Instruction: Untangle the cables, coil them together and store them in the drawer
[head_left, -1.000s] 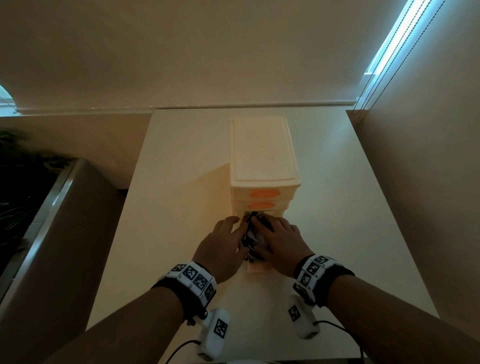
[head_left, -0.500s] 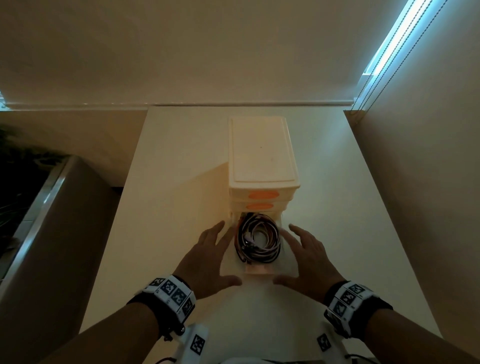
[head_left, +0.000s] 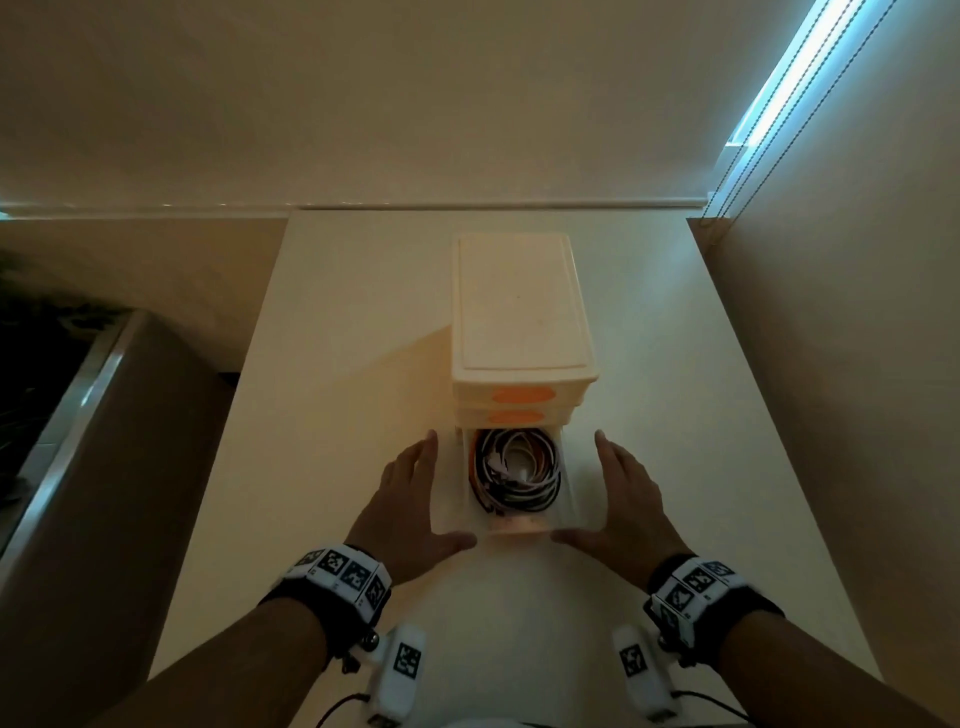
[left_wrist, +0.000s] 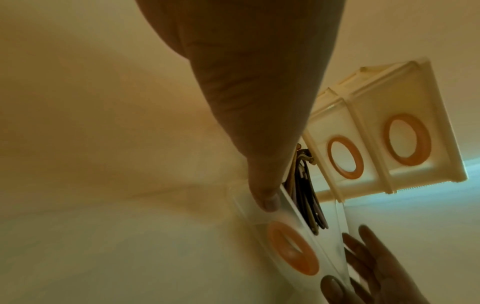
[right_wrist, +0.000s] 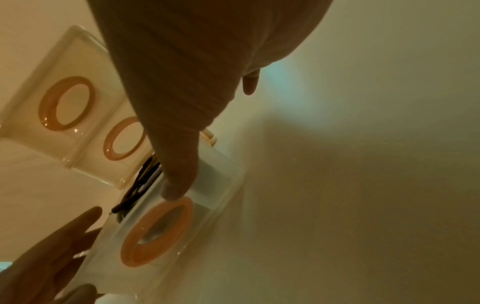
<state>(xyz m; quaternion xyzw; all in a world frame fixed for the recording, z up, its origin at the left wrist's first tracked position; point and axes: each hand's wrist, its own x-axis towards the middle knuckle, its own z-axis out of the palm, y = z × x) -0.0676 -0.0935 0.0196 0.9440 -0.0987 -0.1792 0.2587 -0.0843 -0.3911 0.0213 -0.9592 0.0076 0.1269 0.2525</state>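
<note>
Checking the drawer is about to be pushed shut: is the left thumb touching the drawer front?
Touching. In the left wrist view the left hand's thumb tip presses on the drawer's clear front, above its orange ring.

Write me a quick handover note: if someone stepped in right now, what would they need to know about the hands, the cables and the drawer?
Left hand: open, flat along the left side of the bottom drawer, thumb at its front.
Right hand: open, mirrored on the right side.
Cables: coiled in one bundle, lying inside the pulled-out drawer of the drawer unit.
Done: untangling, coiling, placing.
Left: push the drawer shut; the two drawers above look closed.
</note>
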